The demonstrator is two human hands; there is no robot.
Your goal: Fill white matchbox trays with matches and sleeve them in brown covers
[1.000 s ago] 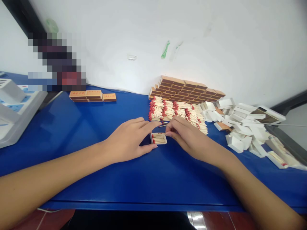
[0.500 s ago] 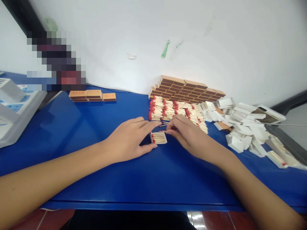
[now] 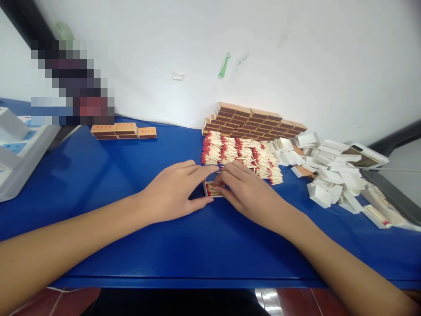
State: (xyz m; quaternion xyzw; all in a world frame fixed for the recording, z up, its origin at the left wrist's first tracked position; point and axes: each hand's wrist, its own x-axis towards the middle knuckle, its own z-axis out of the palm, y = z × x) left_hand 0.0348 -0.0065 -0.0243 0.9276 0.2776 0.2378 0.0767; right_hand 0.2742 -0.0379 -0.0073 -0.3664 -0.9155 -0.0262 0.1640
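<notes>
A small white matchbox tray (image 3: 210, 189) holding red-tipped matches lies on the blue table (image 3: 204, 250). My left hand (image 3: 174, 192) rests beside it, thumb and forefinger bracing its left end, fingers stretched. My right hand (image 3: 245, 191) covers most of the tray from the right, fingers curled and pressing down on the matches. A heap of loose red-tipped matches (image 3: 241, 154) lies just behind both hands.
Stacked brown matchbox sleeves (image 3: 253, 123) stand against the white wall. A pile of empty white trays (image 3: 329, 173) spreads at the right. A few closed matchboxes (image 3: 123, 131) sit at the back left. A white device (image 3: 16, 153) occupies the far left.
My right hand has slid left over the tray, hiding most of the matches that showed before. My left hand has stayed in place.
</notes>
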